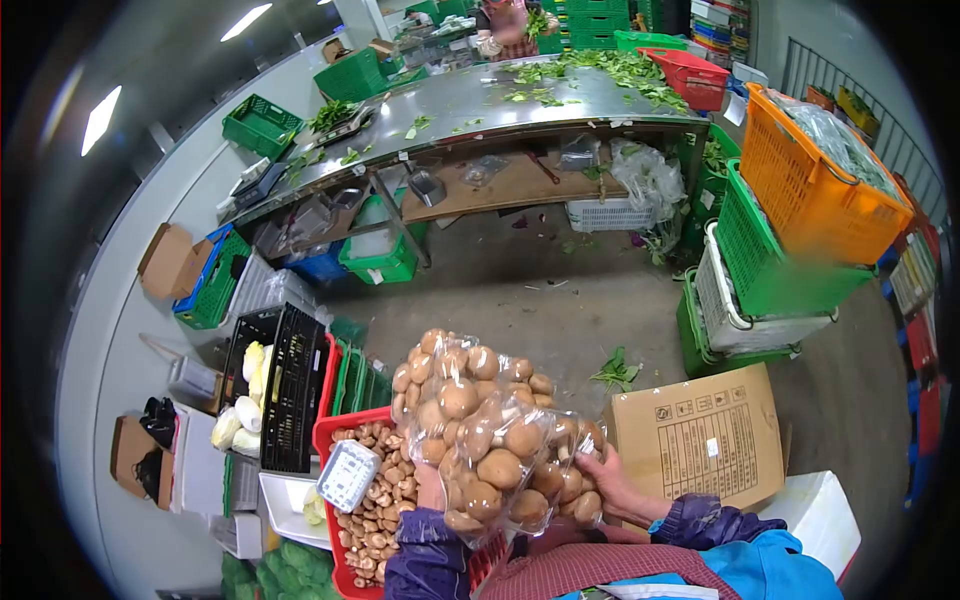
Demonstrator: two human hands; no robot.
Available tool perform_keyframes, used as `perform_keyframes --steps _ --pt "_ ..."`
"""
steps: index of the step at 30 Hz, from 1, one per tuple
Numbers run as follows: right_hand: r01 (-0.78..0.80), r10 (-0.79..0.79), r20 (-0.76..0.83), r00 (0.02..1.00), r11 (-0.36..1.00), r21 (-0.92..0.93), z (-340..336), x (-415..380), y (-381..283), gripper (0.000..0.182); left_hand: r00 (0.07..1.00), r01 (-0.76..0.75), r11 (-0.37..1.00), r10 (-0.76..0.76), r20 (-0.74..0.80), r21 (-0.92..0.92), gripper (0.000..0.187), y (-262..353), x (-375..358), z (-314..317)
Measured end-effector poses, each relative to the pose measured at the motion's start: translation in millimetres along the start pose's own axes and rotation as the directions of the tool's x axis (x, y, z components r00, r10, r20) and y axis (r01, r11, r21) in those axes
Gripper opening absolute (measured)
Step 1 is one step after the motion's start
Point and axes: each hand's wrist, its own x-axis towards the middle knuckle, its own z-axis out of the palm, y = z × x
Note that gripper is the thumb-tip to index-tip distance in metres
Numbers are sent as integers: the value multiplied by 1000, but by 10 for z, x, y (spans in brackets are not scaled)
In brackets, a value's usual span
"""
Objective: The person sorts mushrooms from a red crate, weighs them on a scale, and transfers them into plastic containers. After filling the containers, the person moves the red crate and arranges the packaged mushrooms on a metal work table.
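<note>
Several clear plastic bags of brown mushrooms [500, 468] are bunched together in front of my body. My right hand [612, 484] grips the bags at their right side, thumb and fingers against the plastic. Only part of my left hand [430, 487] shows at the lower left of the bags; its fingers are hidden behind them. Just left of the bags stands a red crate [325, 432] of loose mushrooms [375, 540], with a small clear plastic tray [348, 475] lying on top.
A cardboard box [700, 440] stands right, below stacked crates [765, 240]. A black crate [290, 390] and pale cabbages [248, 412] are left. Across the floor, a metal table [450, 110] holds leafy greens [640, 75]; another person [515, 35] stands behind it.
</note>
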Motion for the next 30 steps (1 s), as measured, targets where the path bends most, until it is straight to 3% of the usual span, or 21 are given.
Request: perform_keyframes --steps 3,12,19,30 --pt "15 -17 43 999 999 29 16 130 -155 53 999 -33 999 32 7 19 65 33 155 172" --pt "6 -4 -55 999 999 33 184 587 -535 54 997 -54 997 51 55 54 65 82 891 401" --pt "41 -42 -94 995 999 -20 341 1473 -760 54 994 -77 995 70 89 71 66 450 1849 275" --pt "79 -84 -82 993 995 -61 1213 3130 -1441 45 986 -97 988 80 143 117 66 1396 3646 132"
